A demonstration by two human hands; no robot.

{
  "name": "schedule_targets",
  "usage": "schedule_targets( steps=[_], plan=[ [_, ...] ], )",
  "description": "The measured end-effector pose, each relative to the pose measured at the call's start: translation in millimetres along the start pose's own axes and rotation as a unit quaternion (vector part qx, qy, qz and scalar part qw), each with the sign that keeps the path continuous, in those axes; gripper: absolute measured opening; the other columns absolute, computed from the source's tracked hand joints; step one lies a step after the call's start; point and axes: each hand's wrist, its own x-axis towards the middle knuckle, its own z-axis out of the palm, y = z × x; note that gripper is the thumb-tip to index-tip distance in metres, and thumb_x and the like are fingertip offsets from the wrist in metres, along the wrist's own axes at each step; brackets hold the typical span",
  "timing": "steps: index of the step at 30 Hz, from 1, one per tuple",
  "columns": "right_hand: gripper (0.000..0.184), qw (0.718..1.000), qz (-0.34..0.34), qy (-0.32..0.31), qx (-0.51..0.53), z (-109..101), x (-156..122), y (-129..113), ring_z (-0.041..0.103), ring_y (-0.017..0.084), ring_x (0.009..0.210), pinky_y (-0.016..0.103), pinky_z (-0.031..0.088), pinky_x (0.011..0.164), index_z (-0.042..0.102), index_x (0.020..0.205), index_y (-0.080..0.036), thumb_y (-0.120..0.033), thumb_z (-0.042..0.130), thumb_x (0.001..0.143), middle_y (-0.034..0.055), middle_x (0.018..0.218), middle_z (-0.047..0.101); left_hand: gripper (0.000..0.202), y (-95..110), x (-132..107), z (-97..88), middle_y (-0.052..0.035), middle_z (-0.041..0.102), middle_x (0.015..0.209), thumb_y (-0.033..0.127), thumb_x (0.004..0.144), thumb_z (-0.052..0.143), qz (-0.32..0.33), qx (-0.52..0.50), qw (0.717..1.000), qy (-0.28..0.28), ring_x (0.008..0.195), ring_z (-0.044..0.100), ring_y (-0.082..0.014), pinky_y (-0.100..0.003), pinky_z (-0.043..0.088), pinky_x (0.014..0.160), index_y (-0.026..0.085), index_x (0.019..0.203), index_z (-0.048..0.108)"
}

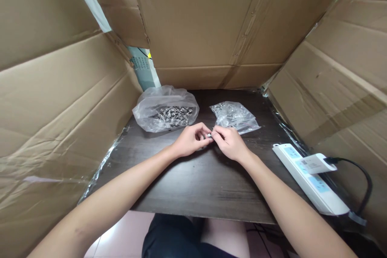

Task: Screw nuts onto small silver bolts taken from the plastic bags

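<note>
Bare fingertips (206, 142) partly hide a small, silvery metal piece (209, 135), its exact shape too tiny to tell.

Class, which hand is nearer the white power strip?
Right. In the picture, the right hand is left of the white power strip; the left hand is farther left.

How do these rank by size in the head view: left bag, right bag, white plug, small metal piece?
1. Left bag
2. Right bag
3. White plug, though nearer the camera
4. Small metal piece, partly hidden by fingers
</note>
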Motion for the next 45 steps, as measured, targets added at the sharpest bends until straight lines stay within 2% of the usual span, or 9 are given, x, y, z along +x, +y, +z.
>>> schedule_targets(
  steps=[3,8,15,19,25,35,41,45],
  plan=[
    [0.037,1.0,-0.003,0.01,-0.007,2.1,1.1,1.2,0.042,0.013,0.051,0.029,0.027,0.057,0.04,0.063,-0.022,-0.032,0.042,0.098,-0.0016,0.055,0.046,0.026,1.3,-0.2,0.3,-0.0001,0.066,0.076,0.032,0.085,0.077,0.001,0.003,1.0,-0.004,0.061,0.062,-0.0093,-0.02,0.048,0.059,0.013,0.096,0.063],
    [0.041,1.0,0.001,0.009,0.004,1.2,1.1,1.7,0.043,0.013,0.051,0.029,0.026,0.057,0.04,0.064,-0.022,-0.037,0.04,0.102,-0.0011,0.056,0.047,0.028,1.6,0.1,-0.3,-0.0001,0.066,0.075,0.035,0.084,0.078,-0.004,0.003,1.0,0.008,0.06,0.061,-0.0087,-0.02,0.048,0.059,0.014,0.095,0.062],
    [0.024,0.999,-0.004,-0.02,0.029,-2.4,-1.4,-1.6,0.045,0.013,0.054,0.028,0.03,0.06,0.053,0.071,-0.021,-0.03,0.049,0.094,-0.0024,0.058,0.052,0.027,0.8,0.5,-1.2,-0.0006,0.066,0.078,0.033,0.083,0.078,-0.007,0.012,1.0,0.022,0.062,0.06,-0.0086,-0.02,0.047,0.059,0.014,0.095,0.063],
    [0.03,1.0,-0.012,-0.017,0.018,-0.8,-1.1,-1.5,0.047,0.014,0.055,0.028,0.029,0.06,0.05,0.07,-0.021,-0.033,0.045,0.098,-0.0016,0.059,0.051,0.023,1.1,0.3,-0.7,-0.0003,0.065,0.078,0.03,0.084,0.074,-0.003,0.021,0.999,0.025,0.063,0.059,-0.0087,-0.02,0.047,0.06,0.014,0.095,0.063],
    [0.038,1.0,-0.023,0.006,0.008,3.0,-0.2,0.4,0.041,0.012,0.051,0.029,0.027,0.057,0.038,0.066,-0.022,-0.035,0.041,0.102,-0.0023,0.056,0.045,0.019,1.6,-0.2,-0.2,0.0002,0.064,0.077,0.026,0.083,0.072,0.004,0.031,0.999,0.019,0.063,0.058,-0.0087,-0.02,0.047,0.06,0.014,0.094,0.063],
    [0.041,0.999,-0.029,0.02,0.01,3.9,-0.1,2.0,0.041,0.012,0.051,0.028,0.027,0.056,0.037,0.065,-0.022,-0.038,0.04,0.103,-0.002,0.056,0.045,0.022,3.9,-0.3,0.3,0.0004,0.065,0.078,0.031,0.086,0.071,0.001,0.053,0.999,0.01,0.063,0.059,-0.0092,-0.021,0.048,0.061,0.015,0.097,0.062],
    [0.045,0.999,-0.033,0.013,0.025,4.7,-0.4,3.1,0.04,0.011,0.05,0.028,0.027,0.056,0.043,0.063,-0.021,-0.041,0.041,0.103,-0.0026,0.054,0.043,0.03,4.4,-1.4,1.4,-0.0026,0.065,0.097,0.034,0.085,0.074,0.051,0.101,0.993,0.027,0.064,0.06,-0.0084,-0.021,0.048,0.058,0.017,0.105,0.061],
    [0.049,0.999,-0.039,0.014,0.034,3.9,-0.9,1.2,0.041,0.01,0.049,0.028,0.028,0.055,0.044,0.06,-0.02,-0.043,0.042,0.104,-0.0023,0.052,0.044,0.023,4.6,-2.7,1.8,-0.0047,0.061,0.103,0.03,0.086,0.072,0.099,0.124,0.987,0.038,0.066,0.059,-0.0084,-0.021,0.049,0.056,0.017,0.101,0.061]
  ],
)
